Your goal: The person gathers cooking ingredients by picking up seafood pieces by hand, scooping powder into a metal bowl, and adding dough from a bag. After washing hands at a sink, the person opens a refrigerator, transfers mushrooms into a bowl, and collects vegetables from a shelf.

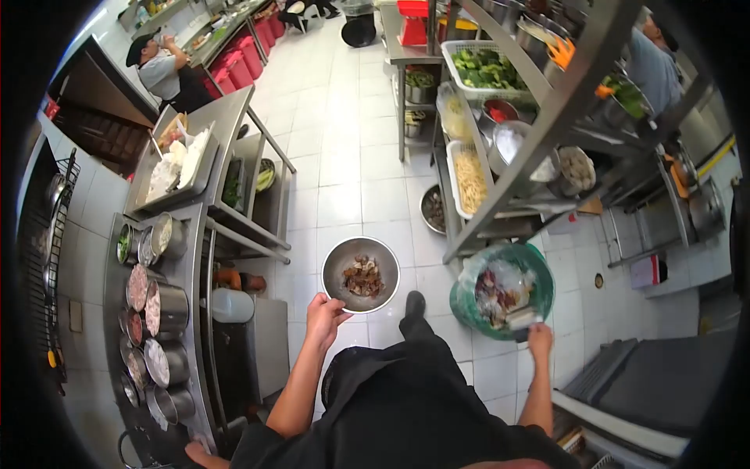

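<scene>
In front of my body, my left hand grips the near rim of a round metal bowl. Brown, chunky food pieces lie in the bottom of the bowl. My right hand is closed on the dark handle of a flat metal tool. The tool is over the near right part of a green bin. Clear plastic and mixed scraps fill the bin.
Left, a metal counter bears several metal containers of food. A shelf rack with baskets and bowls stands right. A person is at the far left, another behind the rack. A hand shows at bottom left.
</scene>
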### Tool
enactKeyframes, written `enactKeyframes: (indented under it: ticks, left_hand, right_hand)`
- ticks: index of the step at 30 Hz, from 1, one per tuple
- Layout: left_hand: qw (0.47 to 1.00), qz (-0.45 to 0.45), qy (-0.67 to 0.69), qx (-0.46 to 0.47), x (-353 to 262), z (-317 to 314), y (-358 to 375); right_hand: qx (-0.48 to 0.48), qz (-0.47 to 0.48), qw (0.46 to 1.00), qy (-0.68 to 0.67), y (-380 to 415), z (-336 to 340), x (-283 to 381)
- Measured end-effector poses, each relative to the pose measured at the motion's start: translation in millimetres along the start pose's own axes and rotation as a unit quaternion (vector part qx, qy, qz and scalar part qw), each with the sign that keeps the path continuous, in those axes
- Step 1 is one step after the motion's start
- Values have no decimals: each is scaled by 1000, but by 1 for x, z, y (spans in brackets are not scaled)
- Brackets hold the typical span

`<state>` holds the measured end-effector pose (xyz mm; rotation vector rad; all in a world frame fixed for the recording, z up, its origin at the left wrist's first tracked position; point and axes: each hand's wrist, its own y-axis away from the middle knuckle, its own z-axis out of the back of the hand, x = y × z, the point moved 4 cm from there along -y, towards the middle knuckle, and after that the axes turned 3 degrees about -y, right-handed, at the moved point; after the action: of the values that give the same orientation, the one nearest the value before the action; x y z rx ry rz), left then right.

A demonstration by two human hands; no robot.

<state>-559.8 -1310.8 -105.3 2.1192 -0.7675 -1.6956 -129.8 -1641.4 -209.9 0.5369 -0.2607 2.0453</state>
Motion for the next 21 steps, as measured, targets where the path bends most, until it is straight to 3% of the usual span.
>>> enactKeyframes:
  ticks: [1,4,7,9,11,16,21]
  left_hand:
    - [1000,-1,7,-4,-8,0,-8]
    - [999,-17,26,-27,-37,-3,-33]
    - [997,-47,47,-50,-73,-14,-57]
    - [993,-66,60,-72,-92,-16,-65]
    - [989,-87,77,-91,-108,-20,-79]
    - [988,-82,94,-95,-141,-26,-136]
    - [993,-64,73,-64,-186,-40,-237]
  right_hand:
    - [58,45,996,-42,-3,-14,46]
    - [159,58,982,-83,-26,-64,146]
    - [179,94,970,-133,-74,-74,260]
    - [122,200,956,-175,-114,-86,324]
    - [95,244,946,-189,-159,-92,387]
    - [-25,318,921,-223,-273,-87,546]
    - [-132,354,899,-224,-390,-106,655]
